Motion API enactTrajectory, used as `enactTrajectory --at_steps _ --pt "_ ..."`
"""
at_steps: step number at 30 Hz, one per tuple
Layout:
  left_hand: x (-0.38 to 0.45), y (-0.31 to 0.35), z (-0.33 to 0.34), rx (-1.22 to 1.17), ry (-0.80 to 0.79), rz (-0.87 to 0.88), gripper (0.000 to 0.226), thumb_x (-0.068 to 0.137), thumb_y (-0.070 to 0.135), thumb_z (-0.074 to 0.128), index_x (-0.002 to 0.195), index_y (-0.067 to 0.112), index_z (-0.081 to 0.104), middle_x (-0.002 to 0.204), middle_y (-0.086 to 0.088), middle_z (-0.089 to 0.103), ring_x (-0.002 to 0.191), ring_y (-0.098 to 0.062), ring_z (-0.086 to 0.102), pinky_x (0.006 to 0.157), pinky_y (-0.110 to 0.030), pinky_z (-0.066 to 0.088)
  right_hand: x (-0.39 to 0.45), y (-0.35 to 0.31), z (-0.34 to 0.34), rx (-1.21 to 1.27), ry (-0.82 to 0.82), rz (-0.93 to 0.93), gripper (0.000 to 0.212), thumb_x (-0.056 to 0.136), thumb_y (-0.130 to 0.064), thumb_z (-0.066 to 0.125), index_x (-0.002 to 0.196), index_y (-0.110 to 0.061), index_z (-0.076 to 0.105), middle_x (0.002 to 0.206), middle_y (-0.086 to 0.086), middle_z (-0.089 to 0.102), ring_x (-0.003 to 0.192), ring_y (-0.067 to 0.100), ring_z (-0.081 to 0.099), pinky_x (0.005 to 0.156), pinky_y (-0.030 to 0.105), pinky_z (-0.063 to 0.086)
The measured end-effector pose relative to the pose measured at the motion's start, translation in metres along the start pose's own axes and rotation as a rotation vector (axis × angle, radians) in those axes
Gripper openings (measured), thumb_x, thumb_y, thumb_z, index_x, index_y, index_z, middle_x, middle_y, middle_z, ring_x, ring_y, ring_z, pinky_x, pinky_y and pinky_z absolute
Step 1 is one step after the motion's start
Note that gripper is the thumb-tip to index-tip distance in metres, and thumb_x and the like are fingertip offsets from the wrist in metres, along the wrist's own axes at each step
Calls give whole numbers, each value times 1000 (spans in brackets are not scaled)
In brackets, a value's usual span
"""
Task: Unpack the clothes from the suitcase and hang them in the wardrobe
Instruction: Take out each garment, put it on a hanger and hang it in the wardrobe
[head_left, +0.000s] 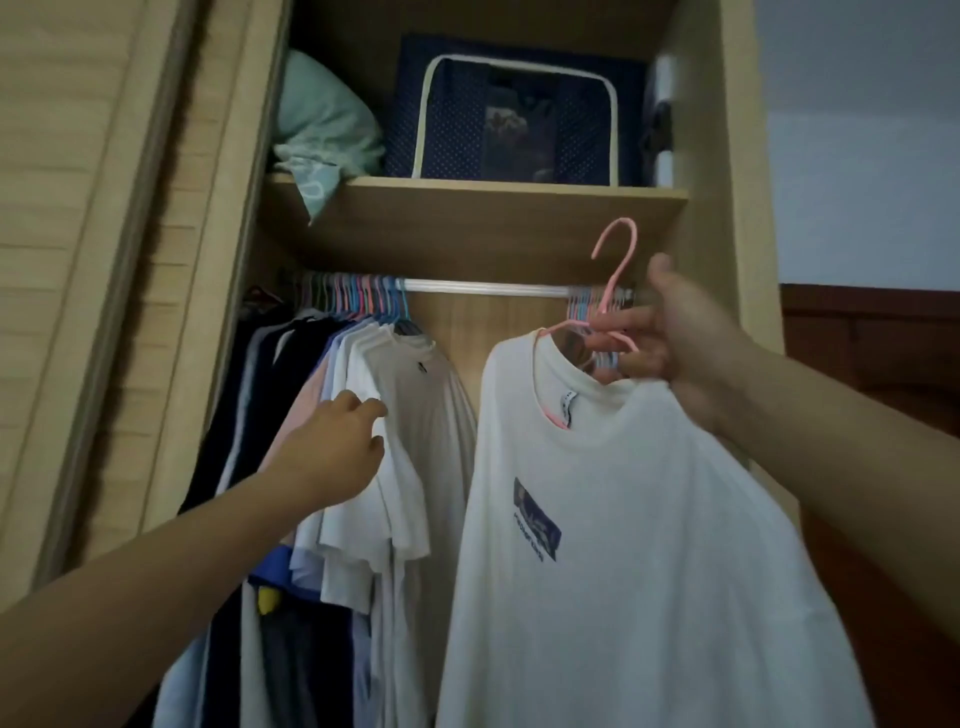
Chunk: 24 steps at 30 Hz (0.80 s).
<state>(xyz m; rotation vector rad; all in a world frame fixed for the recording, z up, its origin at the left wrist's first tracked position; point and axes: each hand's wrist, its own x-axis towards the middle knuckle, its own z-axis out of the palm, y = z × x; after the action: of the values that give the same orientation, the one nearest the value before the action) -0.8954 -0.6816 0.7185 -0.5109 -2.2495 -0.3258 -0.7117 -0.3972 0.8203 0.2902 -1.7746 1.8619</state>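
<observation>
Clothes hang in the open wardrobe (228, 218), and one more shirt is held up in front of it. At the far left stands the slatted wardrobe door (67, 208). Inside, on the left half of the rail (483, 287), a packed row of hung shirts (322, 415) runs from dark ones at the left to white ones at the right, on a bunch of pink and blue hangers (353, 301).

The left hand (332, 447) reaches in from the lower left and rests against the sleeve of the outermost white shirt (415, 415) in that row. Its fingers are loosely curled and close together, their tips touching the cloth; whether they pinch it cannot be told.

Above, the shelf (467, 208) carries a pale green pillow (317, 130) at its left and a dark blue dotted storage box (514, 114) in the middle.

The middle stretch of the rail is bare. To the right, the cream T-shirt (623, 545) with a small dark blue print on the chest hangs from a pink hanger (615, 270), whose hook stands above the rail, not on it. The right hand (670, 338) holds this hanger at the neck, fingers curled around its shoulder wire, thumb raised. Behind it a cluster of spare hangers (582, 306) hangs at the right end of the rail.
</observation>
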Motion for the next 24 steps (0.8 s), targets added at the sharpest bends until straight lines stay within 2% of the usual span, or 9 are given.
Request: enactTrajectory --at_steps 3,6,9,11,15,17,19,21,24 --pt "28 -36 13 41 47 3 46 102 30 49 147 23 44 138 -5 46 126 -27 46 93 -44 51 59 20 31 22 21 -4 84 97 -69 29 115 5 62 74 18 66 40 13 39 90 36 47" --pt "63 -74 31 95 131 62 46 100 28 52 145 20 47 139 -7 46 126 -30 44 96 -41 48 115 58 68 69 37 22 84 99 -66 30 116 11 58 69 16 60 35 12 38 78 36 37" --pt "107 -100 39 172 243 146 45 98 30 55 142 19 52 139 -8 48 126 -32 44 100 -43 43 160 88 101 35 109 -21 71 104 -57 29 100 9 54 89 28 62 32 14 42 60 33 35" --pt "142 -113 42 204 323 178 45 100 37 50 142 22 51 139 -8 48 126 -31 44 103 -44 41 190 93 117 14 146 -49 70 106 -54 26 96 10 53 94 34 63 31 15 41 58 34 34" --pt "207 -130 43 155 367 108 53 100 50 29 143 24 48 137 -11 52 122 -32 50 101 -45 43 260 83 137 -29 175 -38 80 103 -61 25 105 13 54 83 25 57 26 15 35 49 27 36" --pt "228 -135 45 196 319 78 62 98 55 15 142 26 48 134 -10 55 118 -33 54 95 -44 46 299 72 150 -50 186 -45 78 102 -63 27 113 10 53 91 25 56 27 17 38 40 21 42" --pt "237 -139 49 290 303 90 74 92 54 1 135 26 54 126 -10 62 110 -33 58 89 -43 48 336 64 164 -68 178 -41 71 103 -60 29 122 4 50 93 23 52 35 21 41 37 23 44" --pt "238 -142 52 310 335 87 69 93 49 7 125 25 62 115 -9 68 103 -33 61 86 -42 49 368 62 176 -101 176 -25 62 103 -57 33 116 1 49 80 19 46 48 23 38 36 22 43" --pt "233 -142 51 311 334 93 65 93 48 12 122 24 65 109 -9 70 99 -32 62 85 -41 50 400 73 181 -136 184 -4 53 103 -57 35 92 -7 48 71 14 42 49 22 36 35 23 42"
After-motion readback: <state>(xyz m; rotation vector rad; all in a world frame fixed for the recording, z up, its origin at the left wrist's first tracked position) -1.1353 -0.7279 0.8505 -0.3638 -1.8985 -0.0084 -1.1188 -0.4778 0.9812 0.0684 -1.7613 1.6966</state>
